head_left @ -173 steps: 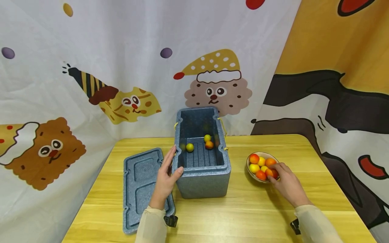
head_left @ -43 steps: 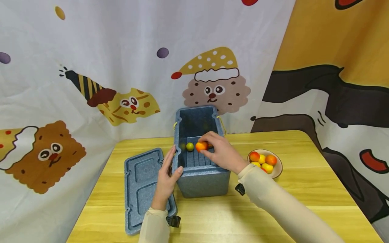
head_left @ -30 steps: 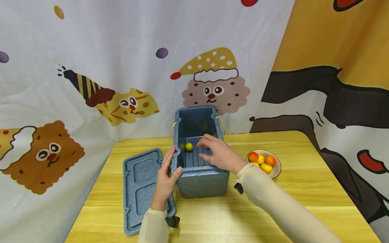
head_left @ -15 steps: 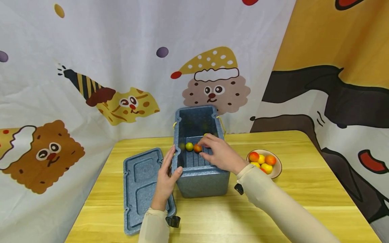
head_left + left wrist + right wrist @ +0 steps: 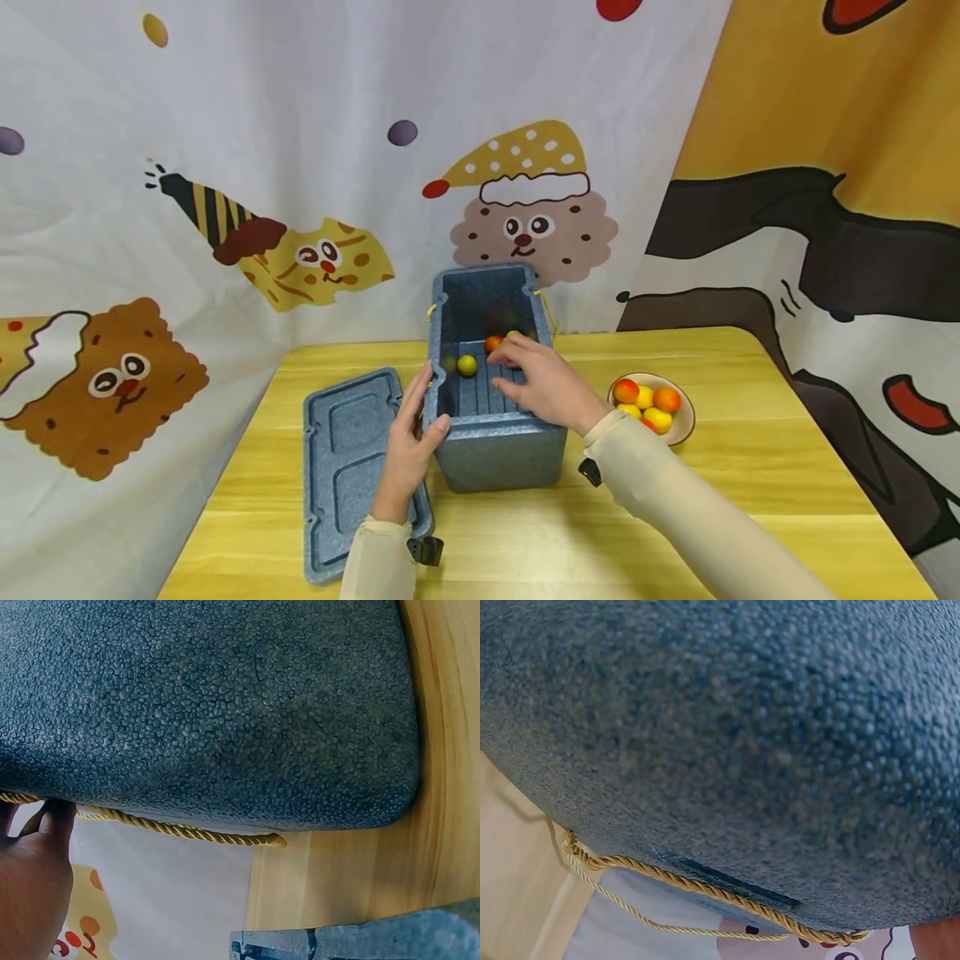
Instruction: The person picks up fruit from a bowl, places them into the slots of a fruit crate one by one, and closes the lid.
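Box rim: left hand [image 5: 411, 450] lies on the near left corner of the blue-grey box [image 5: 498, 460], thumb over the edge, fingers extended along the outer wall.
Box mouth: right hand [image 5: 551, 385] dips in over the right side; fingers loosely bent, thumb apart, nothing between them.
Fruit inside: a yellow-green fruit [image 5: 467, 365] near the left wall; a red-orange fruit [image 5: 492, 344] farther back, just beyond the right fingertips; a yellow fruit [image 5: 513, 334] beside it.
Room: ribbed floor shows between the right hand and left wall; table [image 5: 570, 533] wood runs in front of the box and between box and bowl [image 5: 684, 427].
Far edge: box backs up near the printed curtain [image 5: 322, 100].
Lid [image 5: 360, 479]: flat, left of the box; left forearm covers part. Contact with box: cannot tell.
Hidden: right hand covers part of the yellow fruit; right sleeve [image 5: 675, 492] overlaps the bowl's near edge and some fruit.
Wrist views: mostly box wall; yellow rope [image 5: 690, 883] plain, right hand cut to a sliver.
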A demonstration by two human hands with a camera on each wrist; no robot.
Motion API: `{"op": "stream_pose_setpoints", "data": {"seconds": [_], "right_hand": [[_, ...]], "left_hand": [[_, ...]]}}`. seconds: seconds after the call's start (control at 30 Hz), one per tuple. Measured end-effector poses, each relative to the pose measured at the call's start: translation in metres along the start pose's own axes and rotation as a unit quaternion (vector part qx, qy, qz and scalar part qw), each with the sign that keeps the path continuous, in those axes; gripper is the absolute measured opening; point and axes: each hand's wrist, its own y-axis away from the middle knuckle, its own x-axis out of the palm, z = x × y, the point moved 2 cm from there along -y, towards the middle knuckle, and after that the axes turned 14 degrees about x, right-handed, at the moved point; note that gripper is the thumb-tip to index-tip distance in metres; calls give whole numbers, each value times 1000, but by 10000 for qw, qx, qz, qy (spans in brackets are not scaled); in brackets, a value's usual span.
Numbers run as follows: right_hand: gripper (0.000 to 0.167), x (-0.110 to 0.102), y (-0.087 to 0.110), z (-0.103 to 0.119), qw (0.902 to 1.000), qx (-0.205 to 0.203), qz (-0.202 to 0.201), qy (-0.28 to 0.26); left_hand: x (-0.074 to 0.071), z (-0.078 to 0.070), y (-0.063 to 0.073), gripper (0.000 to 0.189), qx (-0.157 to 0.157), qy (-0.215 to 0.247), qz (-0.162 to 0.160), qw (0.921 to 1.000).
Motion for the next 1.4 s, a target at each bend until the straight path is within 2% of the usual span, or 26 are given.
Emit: {"op": "stream_pose_setpoints", "data": {"seconds": [0.23, 0.47, 0.63, 0.83, 0.97, 1.17, 1.27, 1.4], "right_hand": [[23, 0, -1, 0, 9999, -54, -83, 41], [22, 2, 0, -1, 9997, -74, -216, -39], [22, 1, 3, -2, 9978, -273, -505, -328], [23, -14, 10, -14, 9861, -462, -1256, -981], [25, -33, 17, -32, 9769, -268, -1638, -1345], [24, -56, 33, -68, 9691, 242, -2054, -1346], [22, -56, 42, -90, 9714, 620, -1981, -1149], [23, -49, 52, -117, 9739, 1176, -1709, -919]], "left_hand": [[-2, 32, 10, 65, 87, -25, -49, 9999], [0, 4, 0, 63, 28, 19, -15, 10000], [-1, 1, 1, 63, -40, -12, -5, 10000], [0, 2, 1, 61, -18, 29, 12, 10000], [0, 4, 1, 61, 45, 88, 8, 10000], [-2, 27, 7, 64, 21, 114, 0, 9999], [-3, 35, 10, 65, 45, 86, -18, 10000], [-4, 36, 12, 65, 89, 66, -27, 9999]]}}
